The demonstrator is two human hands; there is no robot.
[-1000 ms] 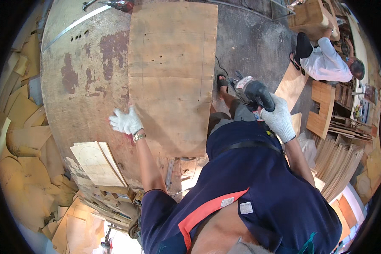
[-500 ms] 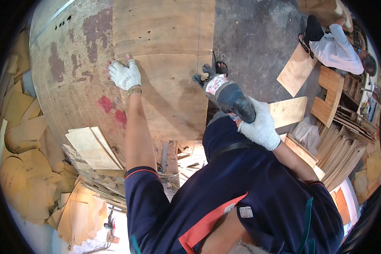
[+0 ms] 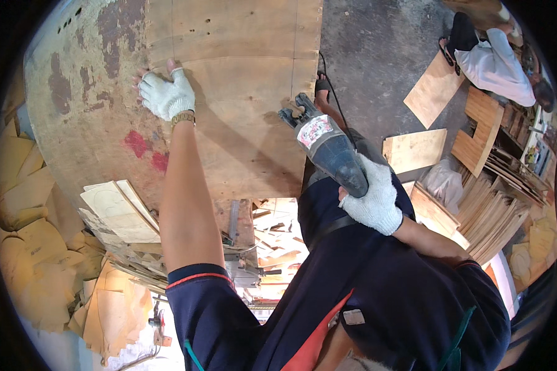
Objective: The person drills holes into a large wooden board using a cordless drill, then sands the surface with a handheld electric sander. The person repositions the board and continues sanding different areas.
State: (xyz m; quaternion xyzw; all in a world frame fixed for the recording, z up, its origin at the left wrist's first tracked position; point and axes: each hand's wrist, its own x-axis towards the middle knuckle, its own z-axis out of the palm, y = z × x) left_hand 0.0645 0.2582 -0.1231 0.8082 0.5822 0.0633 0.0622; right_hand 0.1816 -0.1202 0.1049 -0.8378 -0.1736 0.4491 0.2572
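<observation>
My left hand [image 3: 167,96], in a white fingertip-less knit glove, lies with fingers spread on a plywood sheet [image 3: 241,80] and the worn board [image 3: 74,123] beside it. A faint straight line runs along the sheet near its right edge. My right hand [image 3: 375,198], gloved too, is wrapped round the rear of a black jigsaw [image 3: 332,151] with a flowered patch. The jigsaw's forked front is at the sheet's right edge; its blade cannot be made out, nor whether it touches the wood.
A black cord [image 3: 331,86] hangs beside the sheet's right edge, by a sandalled foot [image 3: 322,85]. Thin plywood pieces [image 3: 120,210] lie on the board's near left. Offcuts [image 3: 43,247] pile up at left. At right are floor panels [image 3: 435,89], stacked boards [image 3: 486,219] and a crouching person [image 3: 492,65].
The view has shifted, so the board sits farther left. My left hand stays spread on the wood, and the jigsaw stays in my right hand near the edge. More of the cord shows.
</observation>
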